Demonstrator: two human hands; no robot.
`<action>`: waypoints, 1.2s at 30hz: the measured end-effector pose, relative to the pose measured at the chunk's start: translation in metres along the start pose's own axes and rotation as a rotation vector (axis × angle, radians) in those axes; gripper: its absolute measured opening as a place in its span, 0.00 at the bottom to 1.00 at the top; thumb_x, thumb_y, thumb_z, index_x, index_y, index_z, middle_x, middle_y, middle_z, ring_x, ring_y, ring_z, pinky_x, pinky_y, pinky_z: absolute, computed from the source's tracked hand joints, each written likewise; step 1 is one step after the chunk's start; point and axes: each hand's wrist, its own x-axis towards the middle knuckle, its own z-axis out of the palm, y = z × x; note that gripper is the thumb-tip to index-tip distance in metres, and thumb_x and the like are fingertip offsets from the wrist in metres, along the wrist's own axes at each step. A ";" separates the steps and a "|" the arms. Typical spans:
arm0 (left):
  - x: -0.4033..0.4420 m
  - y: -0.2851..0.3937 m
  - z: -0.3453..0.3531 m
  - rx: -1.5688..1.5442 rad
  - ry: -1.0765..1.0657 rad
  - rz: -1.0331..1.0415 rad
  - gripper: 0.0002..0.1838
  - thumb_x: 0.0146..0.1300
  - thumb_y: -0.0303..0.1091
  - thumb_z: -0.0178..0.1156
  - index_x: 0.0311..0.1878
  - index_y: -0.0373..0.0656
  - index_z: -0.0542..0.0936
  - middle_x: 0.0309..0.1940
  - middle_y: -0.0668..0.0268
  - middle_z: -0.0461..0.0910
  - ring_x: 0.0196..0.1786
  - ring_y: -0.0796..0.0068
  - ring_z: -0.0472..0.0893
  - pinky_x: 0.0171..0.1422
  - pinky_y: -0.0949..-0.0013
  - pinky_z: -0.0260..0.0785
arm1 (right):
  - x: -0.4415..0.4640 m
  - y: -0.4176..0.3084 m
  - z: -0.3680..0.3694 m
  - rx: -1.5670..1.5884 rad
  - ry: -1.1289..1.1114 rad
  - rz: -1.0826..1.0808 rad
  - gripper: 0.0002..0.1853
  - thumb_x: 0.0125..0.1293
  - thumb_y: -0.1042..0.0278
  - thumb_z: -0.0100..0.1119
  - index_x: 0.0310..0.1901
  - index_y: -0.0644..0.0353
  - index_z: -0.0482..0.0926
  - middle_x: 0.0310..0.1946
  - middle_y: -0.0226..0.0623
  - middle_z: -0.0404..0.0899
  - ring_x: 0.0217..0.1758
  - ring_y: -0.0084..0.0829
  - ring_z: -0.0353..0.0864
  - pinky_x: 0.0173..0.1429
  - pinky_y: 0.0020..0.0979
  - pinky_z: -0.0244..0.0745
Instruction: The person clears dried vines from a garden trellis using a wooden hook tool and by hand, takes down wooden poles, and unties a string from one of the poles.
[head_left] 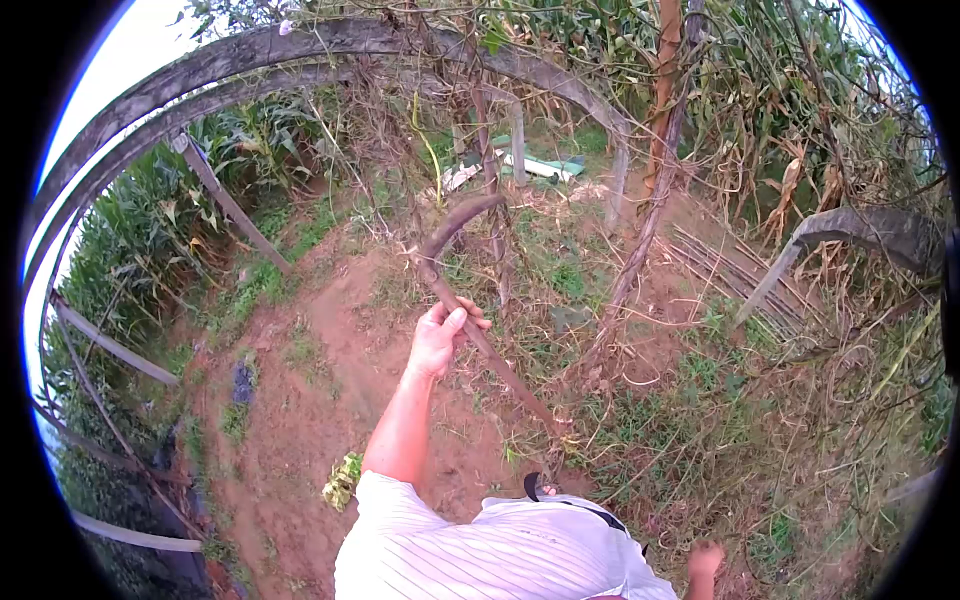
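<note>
In the head view, my left hand [440,335] is wrapped round the wooden handle of a sickle [512,375], gripping it partway along. The curved, rusty-brown blade points up and forward, in front of dry vine stems [490,150]; whether it touches them I cannot tell. A yellow-green bean pod or stem [430,155] hangs just above the blade. Low on the right, beside my body, my right hand [706,558] looks curled closed. It is small in view, and anything in it is hidden.
Grey arched posts [330,38] and leaning poles [665,110] carry tangled vines. Thin sticks [740,275] lie on the ground at right. A pile of green leaves [343,482] lies near my left side. Corn [160,215] stands behind, with pale green boards [545,165] ahead.
</note>
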 end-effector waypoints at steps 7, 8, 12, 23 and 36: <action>0.118 0.143 0.075 0.403 -0.029 0.456 0.16 0.71 0.41 0.59 0.49 0.35 0.76 0.35 0.61 0.82 0.38 0.67 0.86 0.41 0.66 0.80 | -0.005 -0.021 0.009 0.033 0.067 -0.108 0.09 0.56 0.68 0.65 0.33 0.66 0.83 0.28 0.45 0.83 0.42 0.48 0.81 0.67 0.39 0.68; 0.126 0.165 0.096 0.512 0.032 0.452 0.16 0.70 0.41 0.59 0.48 0.35 0.77 0.34 0.60 0.83 0.37 0.68 0.86 0.42 0.67 0.78 | -0.014 -0.020 0.010 0.036 0.092 -0.039 0.09 0.56 0.68 0.66 0.34 0.66 0.83 0.29 0.46 0.83 0.44 0.49 0.81 0.68 0.39 0.67; 0.214 0.179 0.130 0.999 0.239 0.565 0.23 0.63 0.50 0.62 0.43 0.35 0.81 0.36 0.48 0.84 0.43 0.48 0.84 0.51 0.55 0.74 | -0.052 -0.020 0.012 -0.077 0.274 -0.079 0.10 0.55 0.68 0.68 0.35 0.66 0.84 0.29 0.49 0.83 0.48 0.50 0.81 0.65 0.38 0.69; 0.289 0.087 0.139 1.070 0.275 0.548 0.19 0.65 0.45 0.61 0.41 0.34 0.80 0.33 0.52 0.85 0.38 0.55 0.85 0.45 0.58 0.74 | -0.147 -0.116 -0.023 0.434 0.054 0.324 0.13 0.63 0.67 0.63 0.44 0.69 0.83 0.36 0.45 0.87 0.39 0.32 0.86 0.47 0.32 0.79; 0.162 0.037 0.174 0.136 0.306 0.599 0.12 0.65 0.25 0.55 0.49 0.31 0.77 0.35 0.59 0.81 0.36 0.71 0.81 0.42 0.74 0.73 | -0.100 -0.200 -0.138 0.725 -0.117 -0.097 0.13 0.68 0.67 0.61 0.53 0.58 0.81 0.40 0.34 0.84 0.41 0.24 0.82 0.50 0.29 0.78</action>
